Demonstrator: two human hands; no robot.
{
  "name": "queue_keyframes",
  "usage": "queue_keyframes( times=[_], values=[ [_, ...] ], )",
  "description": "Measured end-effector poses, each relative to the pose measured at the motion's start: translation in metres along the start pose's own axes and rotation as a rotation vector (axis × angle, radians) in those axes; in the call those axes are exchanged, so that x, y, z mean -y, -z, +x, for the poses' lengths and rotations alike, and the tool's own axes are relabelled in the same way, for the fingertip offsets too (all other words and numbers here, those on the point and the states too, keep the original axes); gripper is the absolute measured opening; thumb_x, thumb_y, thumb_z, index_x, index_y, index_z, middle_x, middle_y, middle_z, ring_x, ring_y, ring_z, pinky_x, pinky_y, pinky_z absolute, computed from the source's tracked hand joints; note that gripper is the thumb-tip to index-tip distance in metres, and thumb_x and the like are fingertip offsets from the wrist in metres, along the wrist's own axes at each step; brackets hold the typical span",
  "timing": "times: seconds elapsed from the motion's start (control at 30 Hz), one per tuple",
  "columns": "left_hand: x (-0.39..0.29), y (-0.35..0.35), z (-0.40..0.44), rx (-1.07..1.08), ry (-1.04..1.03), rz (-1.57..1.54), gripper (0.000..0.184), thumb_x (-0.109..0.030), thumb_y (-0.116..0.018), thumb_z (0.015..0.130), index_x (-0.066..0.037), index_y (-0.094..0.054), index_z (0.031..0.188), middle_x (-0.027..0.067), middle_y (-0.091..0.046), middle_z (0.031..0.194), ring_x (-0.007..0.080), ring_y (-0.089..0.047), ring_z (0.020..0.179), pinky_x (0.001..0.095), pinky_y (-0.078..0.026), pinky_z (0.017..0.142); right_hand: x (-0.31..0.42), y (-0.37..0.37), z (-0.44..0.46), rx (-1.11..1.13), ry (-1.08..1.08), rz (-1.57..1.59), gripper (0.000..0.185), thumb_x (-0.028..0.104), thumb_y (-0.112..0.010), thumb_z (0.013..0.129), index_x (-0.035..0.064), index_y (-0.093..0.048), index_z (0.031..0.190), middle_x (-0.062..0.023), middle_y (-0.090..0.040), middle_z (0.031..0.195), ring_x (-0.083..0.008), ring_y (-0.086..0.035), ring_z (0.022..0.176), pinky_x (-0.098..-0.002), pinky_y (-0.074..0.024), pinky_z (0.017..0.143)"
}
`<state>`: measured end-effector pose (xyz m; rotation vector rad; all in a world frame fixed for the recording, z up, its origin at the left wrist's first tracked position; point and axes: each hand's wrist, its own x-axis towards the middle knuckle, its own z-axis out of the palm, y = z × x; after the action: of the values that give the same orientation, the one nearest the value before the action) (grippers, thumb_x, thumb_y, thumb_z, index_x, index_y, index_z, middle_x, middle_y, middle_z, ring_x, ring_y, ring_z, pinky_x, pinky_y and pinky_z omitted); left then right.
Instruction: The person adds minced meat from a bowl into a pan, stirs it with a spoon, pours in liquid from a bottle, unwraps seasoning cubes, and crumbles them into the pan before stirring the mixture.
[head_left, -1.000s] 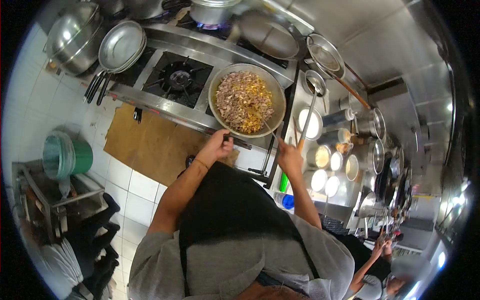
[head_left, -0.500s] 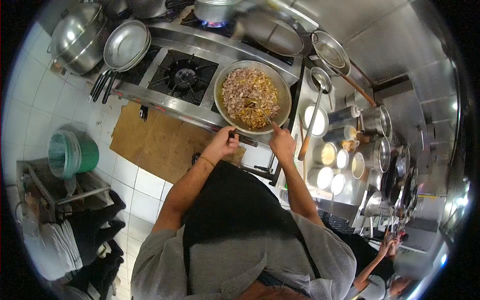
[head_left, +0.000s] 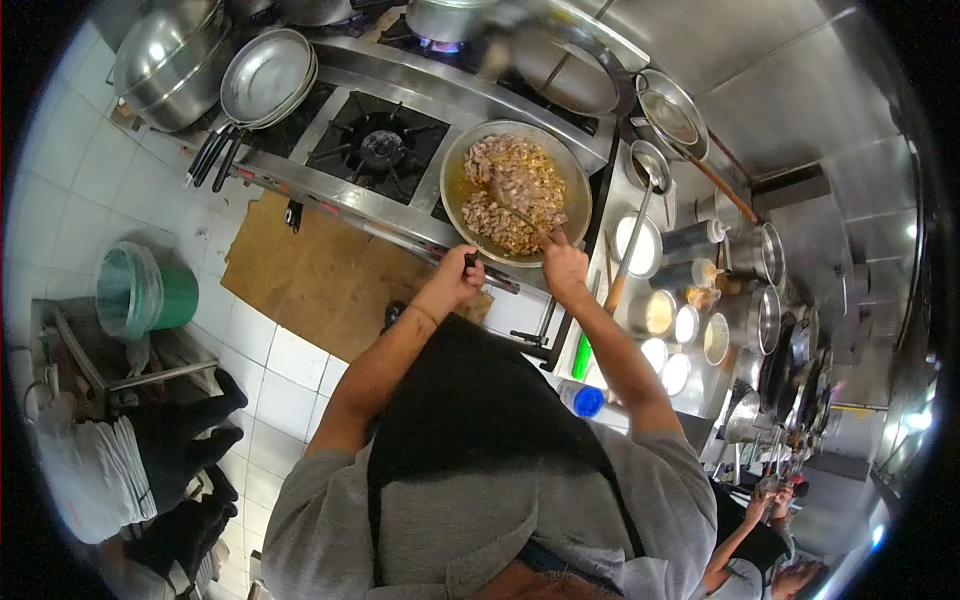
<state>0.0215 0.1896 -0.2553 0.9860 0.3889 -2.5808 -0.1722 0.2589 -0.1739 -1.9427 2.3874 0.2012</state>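
Observation:
A wide metal frying pan (head_left: 452,180) sits on the front right burner, holding a heap of chopped pinkish and yellow-brown food (head_left: 520,185). My left hand (head_left: 457,276) is closed around the pan's dark handle at its near side. My right hand (head_left: 565,262) grips a metal spoon (head_left: 522,218) whose head is down in the food; the tip is buried or blurred. Yellowish oil shows along the pan's left inner side.
A bare burner (head_left: 381,148) lies left of the pan, with stacked pans (head_left: 268,78) beyond it. At right stands a steel counter with a long ladle (head_left: 630,245), bottles and several containers (head_left: 660,312). Another person (head_left: 755,530) is at lower right.
My right hand has worked the spoon through the food, which has shifted toward the pan's right side and bared oil at left. My left hand keeps its hold on the handle.

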Motion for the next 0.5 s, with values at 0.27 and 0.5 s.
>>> queue_keyframes(
  times=[0.27,0.5],
  values=[
    [0.002,-0.003,-0.005,0.048,0.061,-0.032,0.017,-0.016,-0.051,0.082,-0.010,-0.035,0.087,0.0055,-0.044,0.064,0.0114,-0.038,0.043,0.0224,-0.028,0.035,0.041,-0.004,-0.011,0.049,-0.025,0.020,0.046,0.008,-0.054,0.073,0.0194,-0.054,0.118,-0.0094,-0.058,0.101,-0.0292,-0.064,0.074,-0.0417,-0.0511,0.062],
    [0.007,-0.010,-0.011,0.005,-0.052,0.019,0.018,-0.016,-0.053,0.082,-0.009,-0.036,0.083,0.0027,-0.042,0.064,0.0091,-0.035,0.044,0.0205,-0.028,0.034,0.011,-0.011,0.035,-0.025,-0.088,-0.039,0.038,0.008,-0.049,0.079,0.0166,-0.055,0.116,-0.0098,-0.058,0.099,-0.0318,-0.064,0.077,-0.0435,-0.0514,0.066]
  ],
)
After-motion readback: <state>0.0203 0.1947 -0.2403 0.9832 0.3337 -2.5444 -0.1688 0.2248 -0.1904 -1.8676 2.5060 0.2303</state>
